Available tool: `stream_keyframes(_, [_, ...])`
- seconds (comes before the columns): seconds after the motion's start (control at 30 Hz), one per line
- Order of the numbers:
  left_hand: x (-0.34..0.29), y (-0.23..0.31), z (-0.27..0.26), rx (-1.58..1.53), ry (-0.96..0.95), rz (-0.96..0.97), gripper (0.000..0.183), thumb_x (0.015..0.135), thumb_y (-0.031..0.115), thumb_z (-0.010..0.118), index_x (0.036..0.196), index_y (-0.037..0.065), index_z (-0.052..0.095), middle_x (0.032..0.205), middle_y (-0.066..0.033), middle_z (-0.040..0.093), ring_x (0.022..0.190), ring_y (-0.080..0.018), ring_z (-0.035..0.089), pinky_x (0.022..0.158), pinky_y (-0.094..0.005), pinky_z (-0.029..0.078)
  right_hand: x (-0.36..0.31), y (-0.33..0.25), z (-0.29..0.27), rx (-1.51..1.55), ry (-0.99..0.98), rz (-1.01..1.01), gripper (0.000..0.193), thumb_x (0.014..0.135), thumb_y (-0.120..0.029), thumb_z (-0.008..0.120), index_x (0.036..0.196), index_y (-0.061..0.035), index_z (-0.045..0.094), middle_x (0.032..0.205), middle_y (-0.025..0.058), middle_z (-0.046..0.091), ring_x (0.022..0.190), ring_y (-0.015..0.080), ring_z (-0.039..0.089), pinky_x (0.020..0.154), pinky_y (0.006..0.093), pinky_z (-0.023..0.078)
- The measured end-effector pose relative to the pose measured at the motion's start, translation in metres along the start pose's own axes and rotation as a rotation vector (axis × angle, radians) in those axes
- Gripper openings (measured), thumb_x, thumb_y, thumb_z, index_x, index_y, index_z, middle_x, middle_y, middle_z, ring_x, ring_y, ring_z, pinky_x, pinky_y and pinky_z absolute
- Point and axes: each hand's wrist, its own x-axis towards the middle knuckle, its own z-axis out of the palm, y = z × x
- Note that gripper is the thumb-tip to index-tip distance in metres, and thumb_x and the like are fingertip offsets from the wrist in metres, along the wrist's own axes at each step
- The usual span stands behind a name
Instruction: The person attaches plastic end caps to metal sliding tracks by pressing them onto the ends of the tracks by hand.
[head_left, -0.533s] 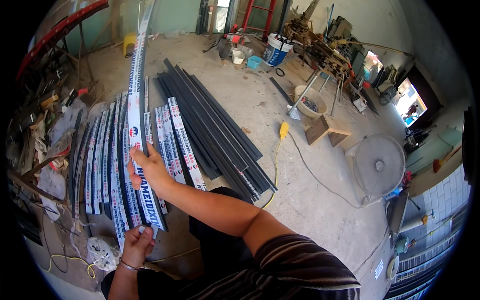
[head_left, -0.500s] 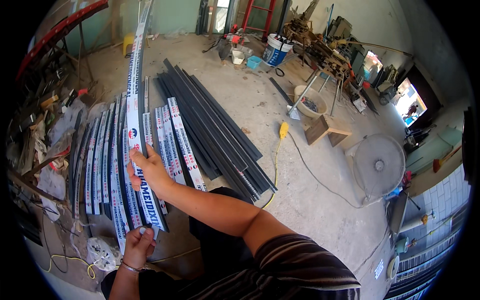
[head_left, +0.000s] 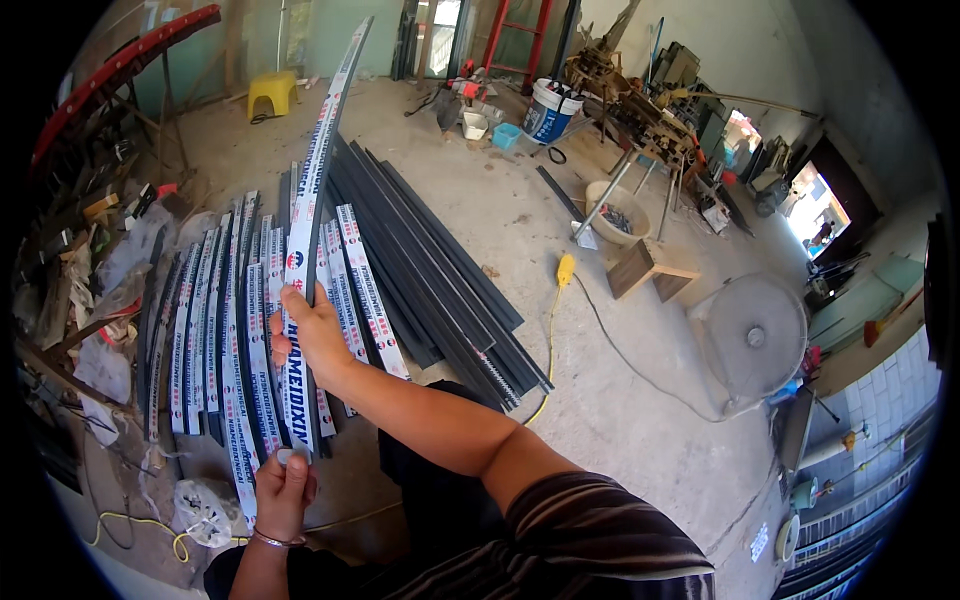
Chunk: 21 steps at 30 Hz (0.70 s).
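The gray floor (head_left: 640, 370) is wide, with dusty spots. A pale wall (head_left: 755, 50) rises at the back right. Long dark bars (head_left: 425, 270) lie piled on the floor. One long strip (head_left: 297, 400), white on its face and dark on its side, is held up over other white strips (head_left: 231, 350). A round fan (head_left: 755, 333) is at the right, and a small yellow stool (head_left: 272, 94) is far back left. The right hand (head_left: 312, 335) wraps around the long strip; the left hand (head_left: 283, 490) grips its near end.

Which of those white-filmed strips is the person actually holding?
The raised white-filmed strip, whose far end reaches highest in the picture: the right hand holds it and the left hand is at its near end. The others lie below, unheld.
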Motion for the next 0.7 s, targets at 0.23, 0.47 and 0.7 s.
stream_keyframes(0.23, [0.013,0.016,-0.013,0.821,0.12,0.637,0.039,0.072,0.03,0.077,0.085,-0.001,0.059,0.071,-0.012,0.058,0.057,-0.023,0.054,0.053,-0.0328,0.044,0.007,0.001,-0.01,-0.08,-0.003,0.032,0.018,0.095,-0.025,0.053,0.098,-0.0129,0.04,0.063,0.0061,0.049,0.041,0.0126,0.045,0.034,0.0287,0.039])
stream_keyframes(0.47, [0.006,0.02,-0.001,0.853,0.285,0.639,0.027,0.074,0.016,0.076,0.091,-0.002,0.064,0.07,-0.0149,0.061,0.061,-0.0315,0.059,0.056,-0.0377,0.048,0.028,0.02,-0.025,-0.232,0.164,-0.081,0.019,0.091,-0.026,0.057,0.09,-0.0107,0.045,0.062,0.0079,0.051,0.041,0.0169,0.048,0.037,0.033,0.044])
stream_keyframes(0.7, [-0.005,0.032,0.005,0.729,0.324,0.577,0.03,0.074,0.02,0.077,0.086,-0.003,0.063,0.068,-0.0148,0.061,0.055,-0.0297,0.06,0.051,-0.0335,0.047,0.012,0.004,-0.015,-0.018,0.006,0.14,0.007,0.094,-0.014,0.046,0.097,-0.0082,0.043,0.066,0.0083,0.049,0.048,0.014,0.044,0.041,0.029,0.04])
